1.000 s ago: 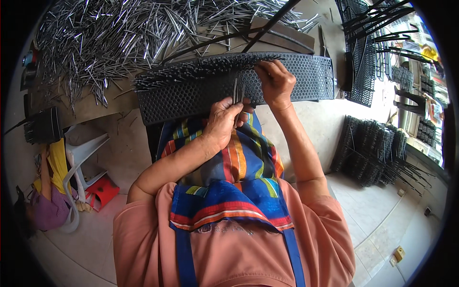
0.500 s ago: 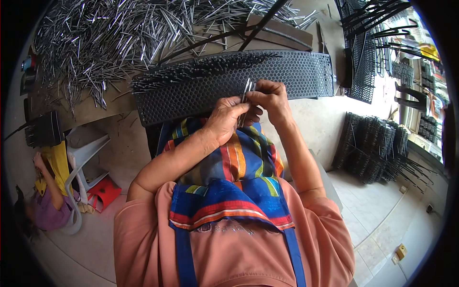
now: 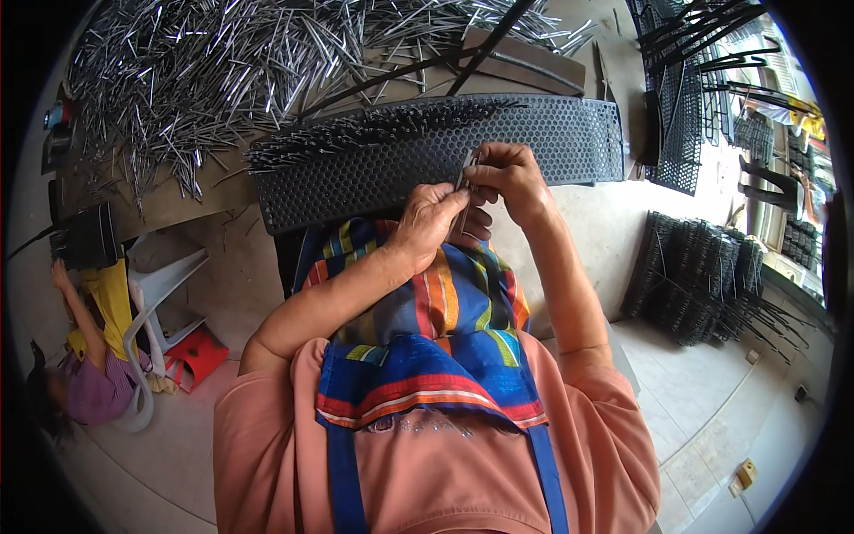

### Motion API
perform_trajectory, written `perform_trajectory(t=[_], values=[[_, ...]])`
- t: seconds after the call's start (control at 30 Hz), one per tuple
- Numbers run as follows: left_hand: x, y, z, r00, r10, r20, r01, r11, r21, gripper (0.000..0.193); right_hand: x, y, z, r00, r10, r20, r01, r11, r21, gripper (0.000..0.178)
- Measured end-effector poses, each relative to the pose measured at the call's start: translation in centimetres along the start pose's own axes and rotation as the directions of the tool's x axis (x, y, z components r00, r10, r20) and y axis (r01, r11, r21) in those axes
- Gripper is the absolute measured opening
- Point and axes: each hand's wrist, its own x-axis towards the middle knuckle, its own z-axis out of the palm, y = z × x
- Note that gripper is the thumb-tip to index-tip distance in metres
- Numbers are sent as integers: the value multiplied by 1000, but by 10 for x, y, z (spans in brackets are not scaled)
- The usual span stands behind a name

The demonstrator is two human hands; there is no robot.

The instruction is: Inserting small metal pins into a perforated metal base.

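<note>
In front of my striped apron, both hands meet at the near edge of a long, dark perforated plate (image 3: 569, 133). My left hand (image 3: 429, 221) is closed around a few thin, shiny metal strips (image 3: 465, 169), which stand roughly upright between thumb and fingers. Thumb and fingertips of my right hand (image 3: 511, 182) pinch the same strips near their upper part. Exactly how many there are is hidden by the fingers. Along the plate's far side, a dense row of dark strip ends (image 3: 374, 129) sticks up out of the holes, while its near rows and right end show bare holes.
A large heap of loose metal strips (image 3: 222, 71) covers the far left of the table. Behind the plate lie a dark rod and a brown flat piece (image 3: 525, 67). Stacked black bristled pieces (image 3: 689, 276) stand at right. Another person (image 3: 93, 356) works at left, near a white chair (image 3: 169, 276).
My right fingers have shifted slightly on the strips, and the strips stick up less above my hands. The person at left has raised a hand toward a dark plate.
</note>
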Motion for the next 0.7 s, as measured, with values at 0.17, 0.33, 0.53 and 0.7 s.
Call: perform_trajectory(t=[0.17,0.33,0.53,0.7], values=[[4,-3,-16,979,35,-199,-46,998,-52,33,0,-5,3,912,-195,-361,220,975,31,4],[3,-12,-12,980,20,-200,-55,983,-174,29,10,-11,-6,737,-498,-458,461,865,-199,6],[4,-12,-8,974,35,-225,-66,989,-131,26,12,-2,-14,940,19,-340,7,997,76,17],[6,-14,-10,970,-9,-241,10,1000,0,19,2,13,-10,937,60,-345,-41,997,63,17]])
